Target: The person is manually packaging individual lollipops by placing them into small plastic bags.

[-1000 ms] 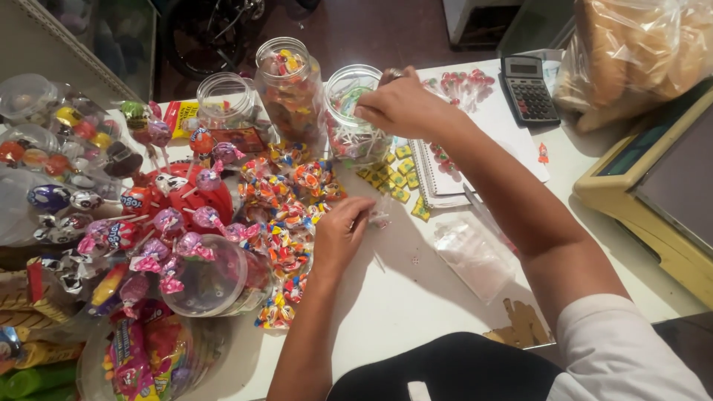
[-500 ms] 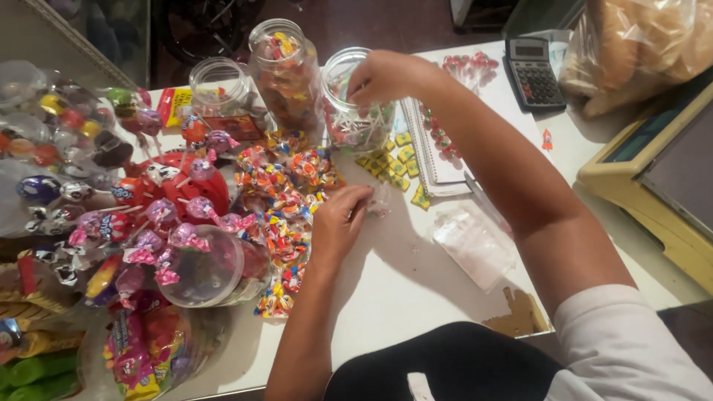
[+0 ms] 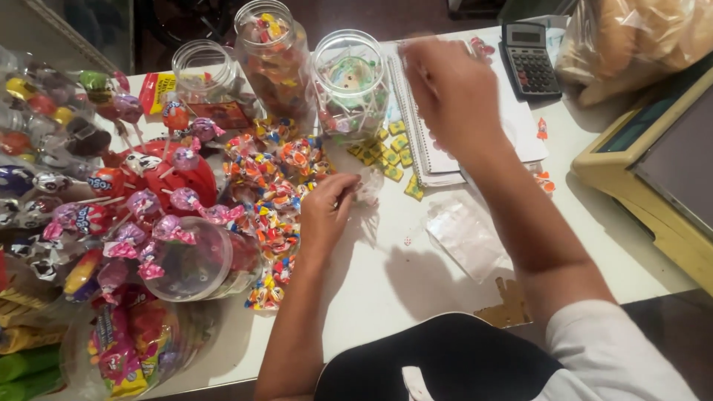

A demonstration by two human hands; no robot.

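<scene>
My left hand (image 3: 325,209) rests on the edge of a pile of small wrapped candies (image 3: 271,197), fingers pinched on a small clear plastic bag (image 3: 368,186). My right hand (image 3: 453,89) is blurred, raised over a spiral notebook (image 3: 434,152) just right of a wide clear jar of lollipops (image 3: 349,82). Whether it holds anything cannot be made out. Yellow square candies (image 3: 394,152) lie between the jar and the notebook.
A tall candy jar (image 3: 271,52) and a small jar (image 3: 200,70) stand at the back. A clear jar (image 3: 197,260) lies among lollipops (image 3: 141,200). A calculator (image 3: 529,59), a bread bag (image 3: 631,44), a scale (image 3: 661,171) and flat clear bags (image 3: 468,234) are at the right.
My right hand has left the mouth of the wide jar and moved right, over the notebook. My left hand stays by the candy pile.
</scene>
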